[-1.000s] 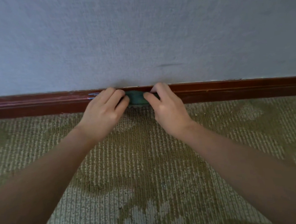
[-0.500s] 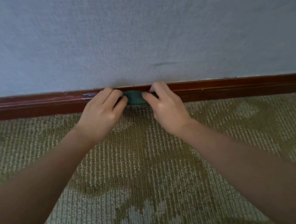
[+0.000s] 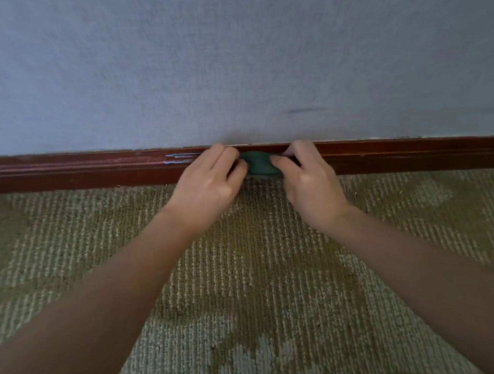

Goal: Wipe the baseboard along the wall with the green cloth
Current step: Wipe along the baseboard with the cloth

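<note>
A pale grey-blue wall (image 3: 225, 52) fills the upper half and a green patterned carpet (image 3: 249, 278) the lower half; a dark red-brown baseboard (image 3: 70, 175) runs between them from side to side, sloping slightly down to the right.

At the far left the baseboard is bare and glossy; further along, short pale blue streaks (image 3: 180, 158) mark its upper part, just left of the left hand (image 3: 209, 184). A bare forearm reaches in from the lower left corner; the left hand lies against the baseboard, fingers curled close together with their tips at the board's top edge and the thumb below, pinching the left end of the cloth (image 3: 259, 163).

The cloth, a small dark green wad, sits between the two hands, pressed to the face of the baseboard just above the carpet; only its middle shows, both ends hidden under fingers.

The right hand (image 3: 309, 180) pinches the right end; its thumb points left across the front of the cloth and its fingers curl together over the board's top edge; its bare forearm runs off to the lower right corner. Above that hand a faint dark smudge (image 3: 303, 110) marks the wall; beyond it the baseboard is bare to the right edge.
</note>
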